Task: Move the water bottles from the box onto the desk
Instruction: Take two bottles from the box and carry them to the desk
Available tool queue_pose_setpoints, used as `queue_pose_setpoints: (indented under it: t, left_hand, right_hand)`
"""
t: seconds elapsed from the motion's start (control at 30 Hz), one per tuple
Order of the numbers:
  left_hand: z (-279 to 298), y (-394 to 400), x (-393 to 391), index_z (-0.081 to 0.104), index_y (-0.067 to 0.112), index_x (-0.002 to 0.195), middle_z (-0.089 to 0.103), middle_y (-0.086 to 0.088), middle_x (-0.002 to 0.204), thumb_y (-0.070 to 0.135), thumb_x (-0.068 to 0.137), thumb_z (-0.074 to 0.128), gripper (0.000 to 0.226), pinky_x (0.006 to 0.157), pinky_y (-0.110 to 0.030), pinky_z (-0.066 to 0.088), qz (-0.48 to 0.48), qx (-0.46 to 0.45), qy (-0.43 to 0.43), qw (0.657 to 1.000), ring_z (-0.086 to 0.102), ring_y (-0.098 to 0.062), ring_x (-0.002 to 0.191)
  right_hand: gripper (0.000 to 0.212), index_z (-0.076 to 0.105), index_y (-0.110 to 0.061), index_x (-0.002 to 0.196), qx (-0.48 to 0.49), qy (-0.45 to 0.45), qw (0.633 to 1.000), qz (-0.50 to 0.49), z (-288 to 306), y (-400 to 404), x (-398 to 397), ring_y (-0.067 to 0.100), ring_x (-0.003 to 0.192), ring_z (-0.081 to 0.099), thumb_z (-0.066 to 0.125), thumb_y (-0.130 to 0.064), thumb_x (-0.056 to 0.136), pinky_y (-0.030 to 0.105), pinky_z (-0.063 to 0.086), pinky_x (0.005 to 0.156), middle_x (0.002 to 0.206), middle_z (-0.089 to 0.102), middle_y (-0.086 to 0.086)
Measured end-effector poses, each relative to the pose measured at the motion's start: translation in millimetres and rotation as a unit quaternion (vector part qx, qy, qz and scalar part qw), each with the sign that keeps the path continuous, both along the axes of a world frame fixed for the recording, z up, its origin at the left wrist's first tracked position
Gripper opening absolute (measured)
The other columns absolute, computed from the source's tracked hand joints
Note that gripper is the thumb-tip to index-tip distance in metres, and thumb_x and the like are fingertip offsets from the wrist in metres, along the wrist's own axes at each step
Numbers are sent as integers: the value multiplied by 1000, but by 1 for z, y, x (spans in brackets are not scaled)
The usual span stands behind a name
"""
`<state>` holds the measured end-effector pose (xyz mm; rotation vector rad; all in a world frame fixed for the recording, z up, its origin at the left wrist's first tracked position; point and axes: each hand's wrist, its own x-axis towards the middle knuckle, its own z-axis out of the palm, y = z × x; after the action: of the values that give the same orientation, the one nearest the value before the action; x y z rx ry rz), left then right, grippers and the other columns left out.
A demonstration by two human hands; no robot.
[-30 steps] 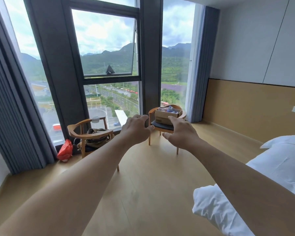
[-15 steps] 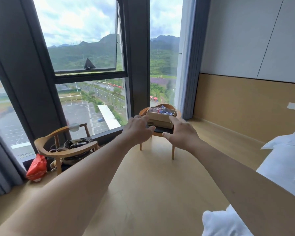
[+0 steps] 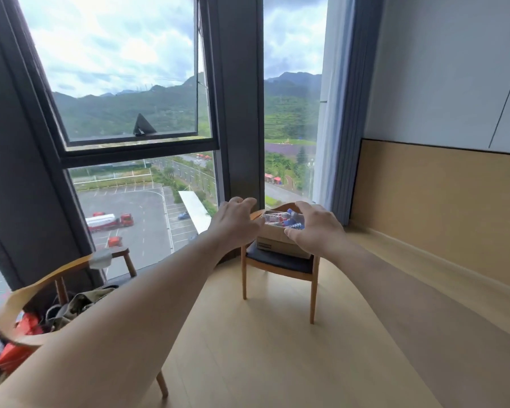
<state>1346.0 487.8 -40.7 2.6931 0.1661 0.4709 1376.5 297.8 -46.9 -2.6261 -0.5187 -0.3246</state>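
Closer now than half a second back: the chair with the box sat small in the middle of the frame, and now it fills more of the centre, with both arms stretched at it. The near chair has slid down into the lower left corner.

Going left to right: lower left there's that wooden armchair (image 3: pixel 56 278) with a heap of olive cloth or a bag (image 3: pixel 80 304) on its seat, plus something red-orange (image 3: pixel 21 343) partly hidden behind its curved back. Big window (image 3: pixel 130 113) above it, car park and hills outside.

Then the left hand (image 3: pixel 236 222), fingers spread and curled, holding nothing, just left of the box. Centre right of the frame is the cardboard box (image 3: pixel 277 240) sitting on the dark seat pad of a second wooden chair (image 3: pixel 280 269). The water bottles (image 3: pixel 280 219) lie inside it, blue caps and labels showing, a bit blurry so I can't count them. The right hand (image 3: pixel 315 228) is open wide too, empty, covering the box's right edge; can't tell if it's touching yet. Curtain (image 3: pixel 339 113) and wood-panelled wall (image 3: pixel 439 207) fill the right side.
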Motion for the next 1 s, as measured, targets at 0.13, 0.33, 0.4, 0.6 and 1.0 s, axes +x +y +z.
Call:
queue_pose_setpoints:
  t: [0.13,0.33,0.4,0.6,1.0]
  left_hand:
    - [-7,18,89,41,26,154,42,-7,158,46,98,60,62,112,-51,38,3,-8,15,1000,36,-32,145]
    - [-37,42,224,41,26,154,43,-6,157,46,97,59,63,111,-49,39,-21,3,38,999,37,-31,144]
    - [-46,52,272,41,27,154,42,-6,157,46,97,60,63,109,-49,40,-33,2,41,999,37,-31,143]
    - [-54,91,427,39,28,155,41,-5,158,49,97,58,64,109,-50,39,-73,20,53,996,36,-31,143]
    - [-77,137,672,42,29,153,48,-5,151,46,95,57,62,107,-48,41,-119,11,85,989,40,-30,139]
  right_hand:
    - [68,40,-28,147,2,18,1000,7,-4,21,85,29,120,52,66,-48,87,50,52,96,136,55,5]
    - [70,38,-27,149,-9,29,1000,-8,-33,47,205,30,124,51,66,-49,89,49,51,98,140,53,6]
    - [71,36,-27,151,-15,32,999,-20,-44,56,249,31,125,50,66,-49,90,48,49,100,142,52,8]
    - [69,37,-29,152,1,53,997,-57,-53,91,385,29,130,46,65,-45,91,45,47,102,145,50,5]
    - [68,38,-30,150,-1,114,988,-108,-78,141,618,29,126,48,65,-49,91,42,45,99,141,51,5]
